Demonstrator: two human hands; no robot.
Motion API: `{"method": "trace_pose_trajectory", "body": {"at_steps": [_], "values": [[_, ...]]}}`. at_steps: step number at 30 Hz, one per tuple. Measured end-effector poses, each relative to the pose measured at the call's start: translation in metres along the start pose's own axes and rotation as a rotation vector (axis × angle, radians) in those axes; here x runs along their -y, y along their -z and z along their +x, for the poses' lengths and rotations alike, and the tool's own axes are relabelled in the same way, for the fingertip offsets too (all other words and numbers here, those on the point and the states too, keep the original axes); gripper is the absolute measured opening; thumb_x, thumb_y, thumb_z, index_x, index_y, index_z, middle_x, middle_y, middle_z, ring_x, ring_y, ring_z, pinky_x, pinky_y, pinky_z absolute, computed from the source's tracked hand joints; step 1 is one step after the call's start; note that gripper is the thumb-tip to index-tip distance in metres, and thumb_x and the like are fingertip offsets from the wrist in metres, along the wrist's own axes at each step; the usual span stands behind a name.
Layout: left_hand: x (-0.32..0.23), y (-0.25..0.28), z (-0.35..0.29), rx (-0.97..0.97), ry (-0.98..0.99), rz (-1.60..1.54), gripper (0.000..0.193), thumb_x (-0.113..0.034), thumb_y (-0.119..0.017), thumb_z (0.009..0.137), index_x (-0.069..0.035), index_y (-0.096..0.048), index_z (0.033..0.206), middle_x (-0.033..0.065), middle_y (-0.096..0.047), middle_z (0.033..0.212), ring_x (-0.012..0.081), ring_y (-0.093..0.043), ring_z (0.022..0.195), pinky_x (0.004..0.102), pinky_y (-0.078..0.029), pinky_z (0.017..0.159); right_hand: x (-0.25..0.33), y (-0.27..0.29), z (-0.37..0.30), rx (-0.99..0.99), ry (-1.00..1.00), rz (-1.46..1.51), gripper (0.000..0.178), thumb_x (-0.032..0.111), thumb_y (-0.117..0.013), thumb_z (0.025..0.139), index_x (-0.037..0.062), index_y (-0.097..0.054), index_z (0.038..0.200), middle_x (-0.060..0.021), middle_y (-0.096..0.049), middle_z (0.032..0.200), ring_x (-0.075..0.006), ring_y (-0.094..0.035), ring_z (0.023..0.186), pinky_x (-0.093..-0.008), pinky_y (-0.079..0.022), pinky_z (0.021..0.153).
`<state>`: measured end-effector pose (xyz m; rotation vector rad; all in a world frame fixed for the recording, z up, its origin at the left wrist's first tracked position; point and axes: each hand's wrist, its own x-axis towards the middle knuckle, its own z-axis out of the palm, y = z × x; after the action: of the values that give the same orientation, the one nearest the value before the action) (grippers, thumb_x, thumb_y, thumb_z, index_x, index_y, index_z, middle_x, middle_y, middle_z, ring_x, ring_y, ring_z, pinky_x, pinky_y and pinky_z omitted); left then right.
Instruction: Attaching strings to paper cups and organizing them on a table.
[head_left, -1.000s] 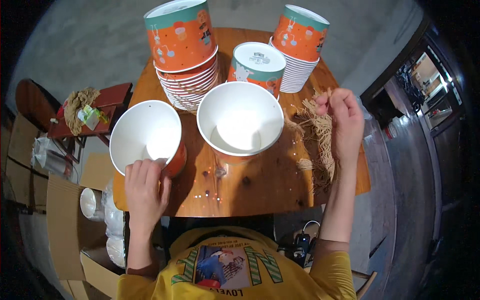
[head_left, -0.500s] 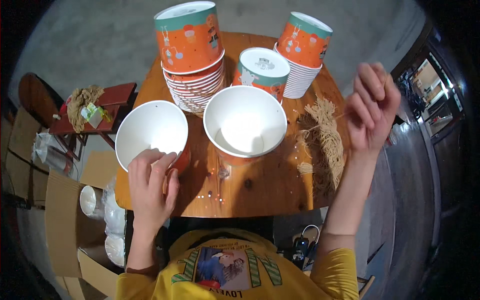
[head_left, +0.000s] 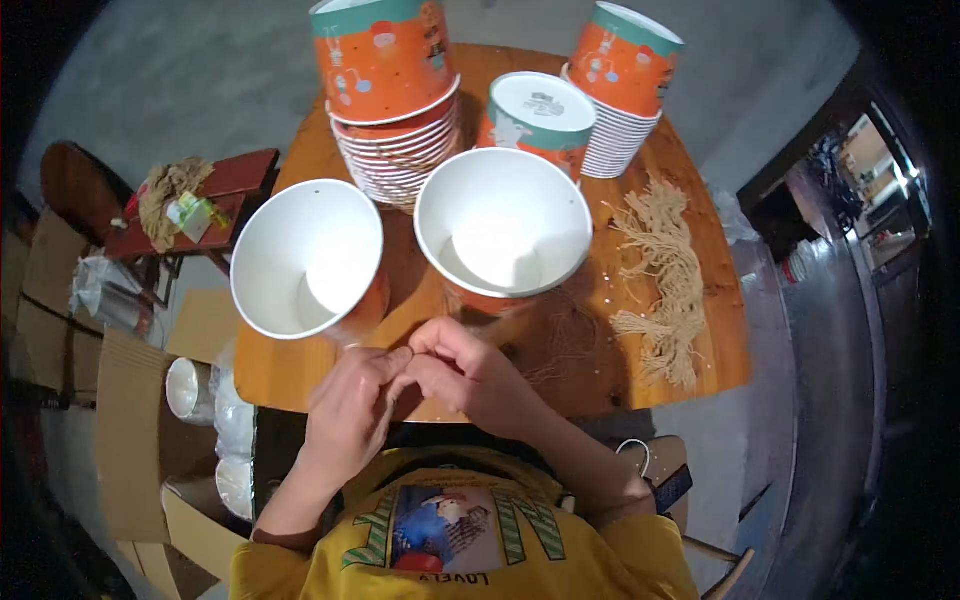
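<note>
Over the table's near edge, my left hand [head_left: 352, 405] and my right hand [head_left: 462, 372] meet, both closed in a pinch. A thin strand of twine [head_left: 565, 345] trails faintly on the table beside my right hand; what lies between the left fingertips is too small to see. Just beyond my hands stand two open paper buckets, the left bucket [head_left: 300, 245] and the right bucket [head_left: 505, 205], white inside, each with a small hole near its rim. A tan bundle of twine [head_left: 665, 285] lies on the right side of the table.
Behind, on the wooden table [head_left: 725, 340], stand upside-down orange and green buckets: a left stack [head_left: 385, 70], a right stack [head_left: 625, 65] and a middle bucket [head_left: 540, 110]. A red bench [head_left: 245, 175] and a cardboard box [head_left: 130, 440] with wrapped white buckets are on the left.
My right hand came down from the upper right, beside the twine bundle, to the table's near edge. My left hand left the left bucket's rim and joined it. The view shifted slightly.
</note>
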<state>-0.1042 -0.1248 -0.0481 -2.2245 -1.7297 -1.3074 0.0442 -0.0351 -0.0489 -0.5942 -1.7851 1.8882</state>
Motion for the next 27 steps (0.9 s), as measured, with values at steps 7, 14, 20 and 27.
{"method": "trace_pose_trajectory", "body": {"at_steps": [7, 14, 20, 27], "values": [[0.011, 0.011, -0.004, 0.073, 0.005, 0.101, 0.028, 0.004, -0.069, 0.071, -0.003, -0.057, 0.095, 0.0121, -0.059, 0.087, 0.0297, -0.059, 0.077, 0.0357, -0.047, 0.065, -0.001, 0.002, 0.008, 0.053, -0.212, 0.055, 0.010, 0.012, -0.053, 0.093, 0.0028, -0.053, 0.095, -0.0018, -0.056, 0.072, -0.0081, -0.051, 0.055, -0.0231, -0.043, 0.050], [0.016, 0.031, 0.007, 0.055, -0.069, 0.272, 0.023, -0.005, -0.068, 0.073, -0.003, -0.056, 0.093, 0.0077, -0.056, 0.087, 0.0256, -0.056, 0.078, 0.0342, -0.045, 0.067, -0.012, -0.004, 0.017, 0.034, 0.005, -0.070, 0.003, 0.001, -0.056, 0.089, 0.0024, -0.055, 0.091, 0.0042, -0.052, 0.074, -0.0001, -0.045, 0.065, -0.0161, -0.035, 0.056], [0.027, 0.033, -0.006, 0.077, -0.070, 0.299, 0.028, -0.005, -0.064, 0.071, -0.002, -0.055, 0.097, 0.0103, -0.054, 0.093, 0.0275, -0.055, 0.081, 0.0351, -0.046, 0.068, -0.010, -0.015, 0.024, 0.049, 0.093, -0.047, 0.004, -0.001, -0.056, 0.089, 0.0006, -0.055, 0.092, 0.0060, -0.049, 0.072, 0.0010, -0.040, 0.062, -0.0159, -0.032, 0.054], [0.033, 0.039, -0.005, 0.102, -0.133, 0.364, 0.029, -0.008, -0.060, 0.074, -0.001, -0.052, 0.102, 0.0121, -0.053, 0.095, 0.0279, -0.054, 0.082, 0.0357, -0.046, 0.070, -0.013, -0.021, 0.029, 0.024, 0.058, -0.075, 0.005, 0.001, -0.059, 0.089, 0.0013, -0.057, 0.094, 0.0073, -0.047, 0.070, 0.0009, -0.041, 0.062, -0.0165, -0.032, 0.053]]}}
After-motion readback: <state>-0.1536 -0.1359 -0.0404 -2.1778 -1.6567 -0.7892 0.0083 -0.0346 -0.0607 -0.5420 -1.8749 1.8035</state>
